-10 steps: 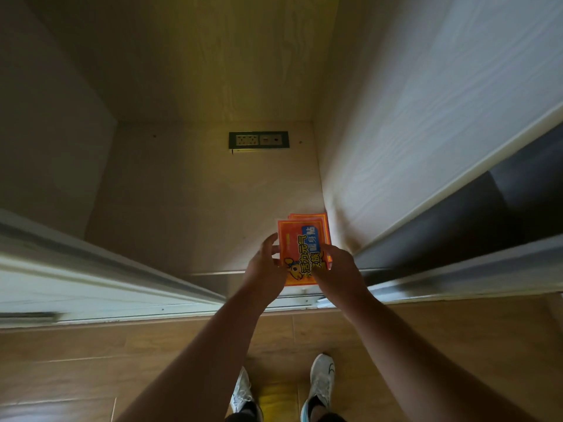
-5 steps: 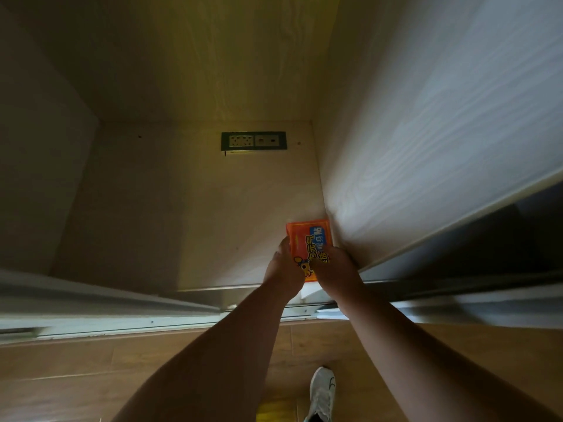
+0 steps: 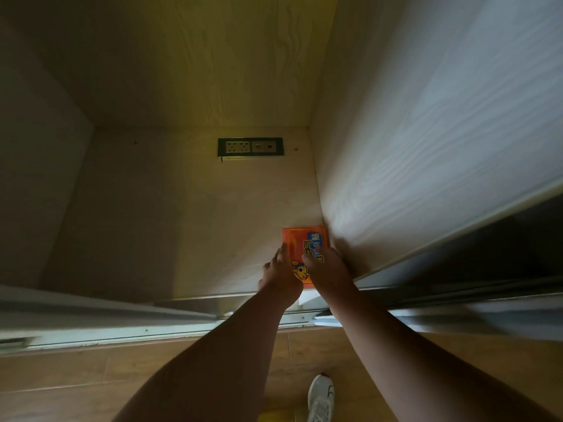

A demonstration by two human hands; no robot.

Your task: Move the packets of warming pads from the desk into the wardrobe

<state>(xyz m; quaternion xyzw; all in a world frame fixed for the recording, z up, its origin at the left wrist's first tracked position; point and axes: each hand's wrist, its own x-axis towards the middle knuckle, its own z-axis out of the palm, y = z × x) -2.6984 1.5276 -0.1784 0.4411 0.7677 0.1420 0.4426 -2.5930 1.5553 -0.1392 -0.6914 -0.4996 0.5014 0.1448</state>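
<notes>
The orange packets of warming pads [image 3: 304, 242], stacked with a blue label and a cartoon figure on top, lie on the wardrobe floor [image 3: 198, 226] in its front right corner, against the right side panel. My left hand [image 3: 281, 275] touches the stack's left edge with its fingers stretched forward. My right hand [image 3: 329, 269] covers the stack's near right part, thumb on top and fingers along the right edge next to the panel. The lower packets are hidden under the top one.
A dark socket panel [image 3: 250, 146] sits at the back of the wardrobe floor. The sliding door track [image 3: 182, 327] runs across in front. A sliding door [image 3: 441, 132] stands to the right. My white shoe [image 3: 321, 397] is on the wooden room floor.
Both hands have carried the packets forward and down to the wardrobe floor's right corner. The stack has been squared up. I have leaned closer in.
</notes>
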